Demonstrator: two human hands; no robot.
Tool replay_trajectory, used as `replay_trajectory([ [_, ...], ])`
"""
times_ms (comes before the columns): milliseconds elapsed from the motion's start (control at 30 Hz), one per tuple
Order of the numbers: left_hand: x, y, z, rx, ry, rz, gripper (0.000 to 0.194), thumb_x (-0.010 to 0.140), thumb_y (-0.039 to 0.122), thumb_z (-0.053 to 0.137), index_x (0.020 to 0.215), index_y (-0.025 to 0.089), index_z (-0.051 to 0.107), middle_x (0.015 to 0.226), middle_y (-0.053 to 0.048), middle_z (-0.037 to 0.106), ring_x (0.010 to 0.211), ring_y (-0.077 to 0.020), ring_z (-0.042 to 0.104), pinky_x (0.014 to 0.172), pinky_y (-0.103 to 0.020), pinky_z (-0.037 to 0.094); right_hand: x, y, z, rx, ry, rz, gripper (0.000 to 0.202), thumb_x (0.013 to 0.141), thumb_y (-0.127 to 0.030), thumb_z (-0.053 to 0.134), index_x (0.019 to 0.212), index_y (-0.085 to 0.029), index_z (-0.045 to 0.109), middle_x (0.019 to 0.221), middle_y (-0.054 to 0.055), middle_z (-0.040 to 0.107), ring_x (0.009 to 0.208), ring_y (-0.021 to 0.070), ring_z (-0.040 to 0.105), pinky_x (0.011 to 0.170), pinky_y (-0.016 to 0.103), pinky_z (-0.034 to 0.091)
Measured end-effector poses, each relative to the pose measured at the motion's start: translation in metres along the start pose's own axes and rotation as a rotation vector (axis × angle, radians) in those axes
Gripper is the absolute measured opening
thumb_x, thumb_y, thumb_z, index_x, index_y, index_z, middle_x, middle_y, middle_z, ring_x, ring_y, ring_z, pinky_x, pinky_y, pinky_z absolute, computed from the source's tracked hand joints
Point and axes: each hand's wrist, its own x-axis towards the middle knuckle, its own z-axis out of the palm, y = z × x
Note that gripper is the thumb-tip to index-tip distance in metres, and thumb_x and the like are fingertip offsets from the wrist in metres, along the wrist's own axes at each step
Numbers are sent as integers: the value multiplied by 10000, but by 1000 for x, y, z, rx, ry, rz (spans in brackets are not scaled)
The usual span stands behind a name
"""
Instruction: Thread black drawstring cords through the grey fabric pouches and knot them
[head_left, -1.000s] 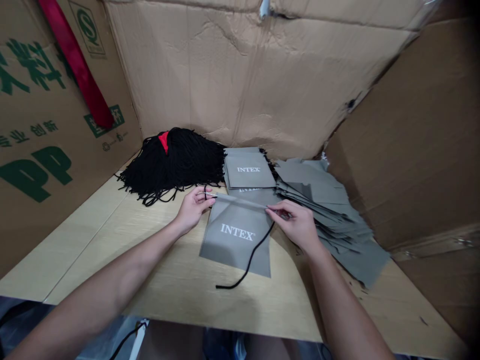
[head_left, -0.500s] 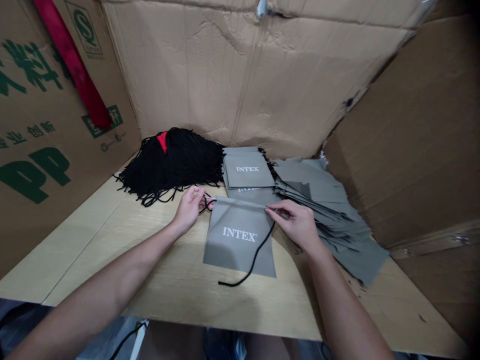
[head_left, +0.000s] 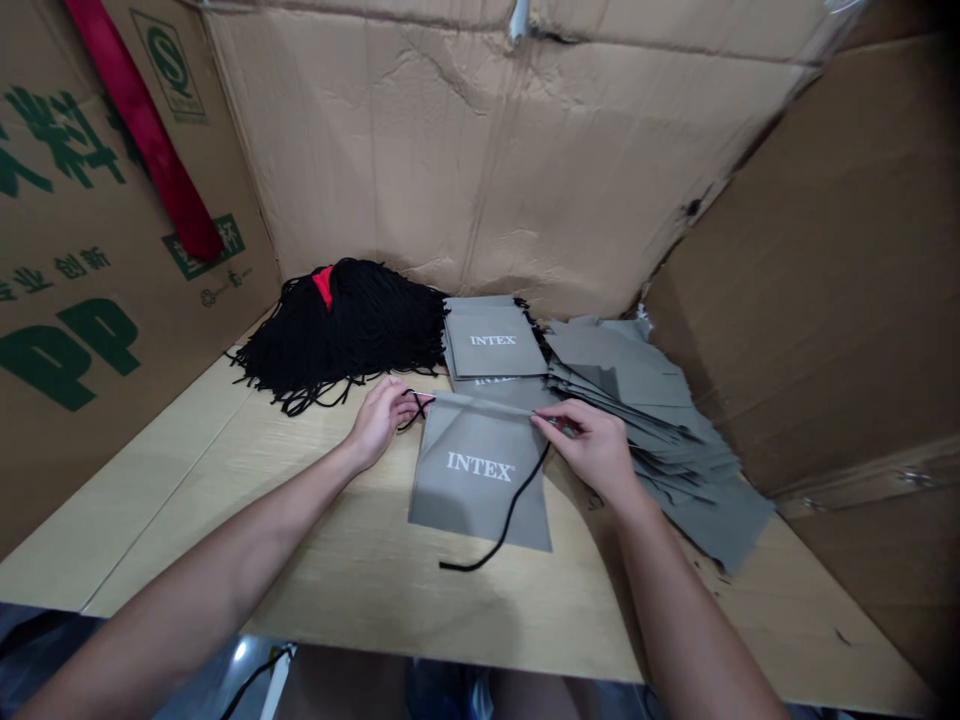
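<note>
A grey fabric drawstring bag printed INTEX lies flat on the table, its top edge raised slightly between my hands. At its upper left corner, my left hand pinches a thin pale rod that reaches toward the bag's top hem. A loop of black cord hangs around the rod beside these fingers. My right hand is closed on the upper right corner, thumb and forefinger pinching the hem. From under it a black cord trails down across the bag onto the table.
A heap of black cords with a red tie lies at the back left. Behind the bag stands a neat stack of grey bags. More grey bags fan out at the right. Cardboard walls enclose the wooden table.
My left fingers have shifted very slightly left, away from the bag's corner. My right hand keeps its pinch, and the bag has hardly moved.
</note>
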Motion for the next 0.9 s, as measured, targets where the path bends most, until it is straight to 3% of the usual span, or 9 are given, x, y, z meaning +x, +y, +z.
replay_trajectory([
  [233,1,-10,-3,166,9,66,546,502,173,861,753,201,377,816,-14,690,820,-152,656,790,-291,479,0,-4,2,6,-8,-14,168,852,-338,639,839,-193,723,758,53,709,624,157,606,575,280,473],
  [433,7,-5,-10,113,96,156,510,538,167,828,817,214,404,785,38,638,747,-110,617,756,-251,448,0,0,-1,-36,33,19,207,840,-397,648,850,-208,733,782,52,734,636,171,644,597,297,505],
  [667,13,-4,-17,155,119,158,431,547,184,801,867,205,512,827,5,640,794,-146,610,735,-261,439,1,2,-8,-50,-34,-34,205,877,-354,610,777,-209,714,757,49,729,656,177,649,598,298,484],
  [900,35,8,-51,183,261,261,330,602,205,761,908,173,640,1024,-68,665,950,-185,615,832,-299,458,0,15,-19,-84,89,23,194,854,-366,638,764,-207,704,739,43,733,598,175,641,545,288,467],
])
